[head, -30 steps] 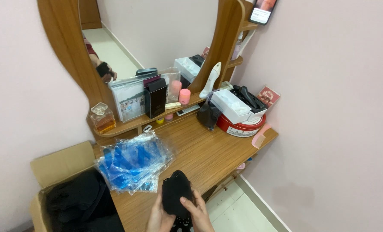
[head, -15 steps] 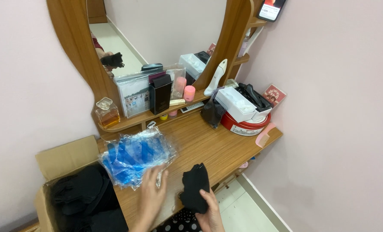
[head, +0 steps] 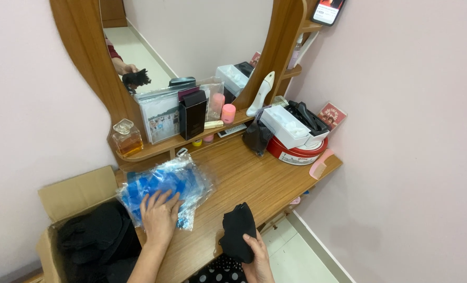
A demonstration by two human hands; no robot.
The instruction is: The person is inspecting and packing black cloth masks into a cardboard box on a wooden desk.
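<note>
My left hand (head: 159,216) lies flat, fingers spread, on a pile of clear plastic bags with blue contents (head: 165,186) at the left of the wooden dressing table (head: 267,181). My right hand (head: 255,255) grips a folded black cloth item (head: 237,230) at the table's front edge. The mirror (head: 186,36) above reflects a hand with the black item.
An open cardboard box (head: 76,196) holding black fabric (head: 94,243) stands at the left. On the shelf are a perfume bottle (head: 126,137), a black box (head: 192,112) and pink jars (head: 227,112). White boxes (head: 286,126) sit on a round red tin (head: 296,152); a pink comb (head: 321,163) lies nearby.
My left hand has let go of the black item and moved left onto the blue plastic bags. My right hand keeps the black item, now lower right.
</note>
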